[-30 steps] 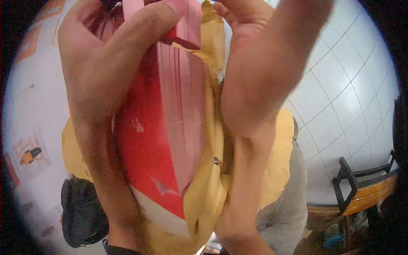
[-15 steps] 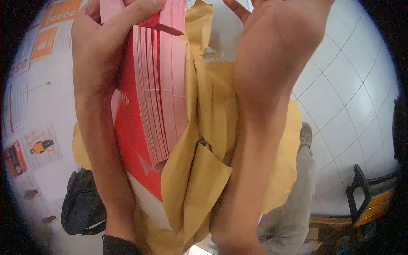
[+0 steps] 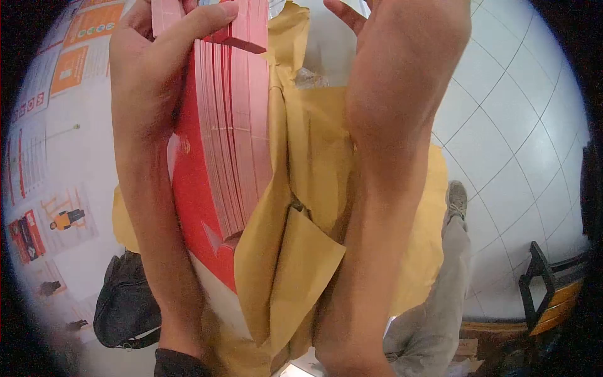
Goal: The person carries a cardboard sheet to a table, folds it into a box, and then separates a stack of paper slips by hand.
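My left hand is at the upper left, its thumb laid across a short bundle of red and pink paper pieces. The fingers close around that bundle, partly hidden behind it. Below lies a longer stack of red envelope-like papers with pink edges, a thin band crossing it. Brown wrapping paper lies creased along the stack's right side, one corner folded up. My right hand is over the paper's right part at the top. One finger stretches out to the left; the other fingertips are cut off by the frame.
Printed posters show at the left. A black bag is at the lower left. White floor tiles, a shoe and a grey trouser leg appear at the right. A dark-framed wooden item stands lower right.
The view has shifted slightly. My left thumb shows more fully on the short bundle, and my right hand sits a little further left and higher. The stack and wrapping look unchanged.
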`<move>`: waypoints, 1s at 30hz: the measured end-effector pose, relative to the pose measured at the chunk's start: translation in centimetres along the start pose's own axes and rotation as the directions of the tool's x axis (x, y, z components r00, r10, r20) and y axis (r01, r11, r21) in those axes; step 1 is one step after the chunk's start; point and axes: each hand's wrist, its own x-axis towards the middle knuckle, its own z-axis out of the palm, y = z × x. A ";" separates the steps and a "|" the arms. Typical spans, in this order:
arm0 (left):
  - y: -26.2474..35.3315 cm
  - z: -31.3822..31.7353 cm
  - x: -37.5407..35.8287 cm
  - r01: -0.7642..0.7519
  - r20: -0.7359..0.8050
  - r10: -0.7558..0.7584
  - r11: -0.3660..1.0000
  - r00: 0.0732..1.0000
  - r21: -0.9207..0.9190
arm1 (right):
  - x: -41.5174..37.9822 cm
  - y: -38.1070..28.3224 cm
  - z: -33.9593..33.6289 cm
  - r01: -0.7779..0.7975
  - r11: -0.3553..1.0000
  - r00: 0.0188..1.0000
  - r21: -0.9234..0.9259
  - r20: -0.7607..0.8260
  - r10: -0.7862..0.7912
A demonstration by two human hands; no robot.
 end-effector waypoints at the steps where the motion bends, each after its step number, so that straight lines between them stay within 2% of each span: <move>1: 0.1 0.1 -0.1 -0.001 -0.018 0.002 1.000 1.000 0.014 | 0.6 -0.1 -0.1 -0.038 0.999 0.999 0.007 -0.008 0.038; 3: 0.3 0.6 -0.2 -0.002 -0.050 0.004 0.999 0.999 0.042 | 1.7 0.1 0.3 -0.083 0.997 0.995 0.002 -0.056 0.083; 6: 0.1 0.4 -0.2 0.006 -0.020 -0.005 0.999 1.000 0.047 | -0.5 -0.3 1.8 -0.008 0.999 0.990 -0.038 -0.142 0.003; 8: 0.3 0.5 -0.2 -0.033 -0.024 0.035 0.997 0.999 0.070 | -0.8 -0.8 2.0 -0.018 0.999 0.988 -0.046 -0.157 0.011; 9: 0.4 0.6 -0.3 -0.052 -0.026 0.054 0.995 0.998 0.082 | 0.1 -1.1 1.6 -0.070 0.997 0.987 -0.038 -0.148 0.064; 11: 0.4 0.6 -0.4 0.002 -0.047 0.000 0.999 0.999 0.051 | -0.1 -1.0 2.1 -0.050 0.997 0.981 -0.056 -0.192 0.039; 12: 0.4 0.7 -0.5 0.029 -0.057 -0.027 0.999 0.998 0.034 | -0.2 -0.8 2.2 -0.034 0.997 0.981 -0.065 -0.195 0.021; 15: 0.5 1.2 -0.7 -0.048 -0.106 0.053 0.998 0.993 0.048 | -0.6 -0.3 2.6 0.015 0.997 0.979 -0.077 -0.202 -0.031; 18: 0.2 0.3 -0.4 -0.077 -0.083 0.090 0.986 0.992 0.151 | -0.7 0.1 2.7 0.041 0.997 0.980 -0.070 -0.190 -0.053; 24: -0.5 0.1 -0.6 -0.070 -0.042 0.076 0.988 0.996 0.134 | -1.1 0.8 3.4 0.103 0.993 0.978 -0.054 -0.179 -0.111; 26: 3.9 3.3 -1.4 -0.105 -0.060 0.110 0.991 0.992 0.079 | -1.2 1.1 3.5 0.123 0.991 0.976 -0.058 -0.176 -0.131; 28: 4.8 5.1 -1.6 -0.232 -0.112 0.255 0.955 0.960 0.187 | -1.0 1.3 3.6 0.136 0.989 0.975 -0.058 -0.171 -0.144; 29: 3.3 5.6 -1.4 -0.325 -0.136 0.383 0.889 0.914 0.323 | -1.1 1.4 3.7 0.143 0.988 0.974 -0.060 -0.168 -0.151; 30: 2.2 5.0 -1.1 -0.329 -0.134 0.401 0.868 0.906 0.373 | -1.0 1.5 3.8 0.147 0.987 0.974 -0.063 -0.167 -0.156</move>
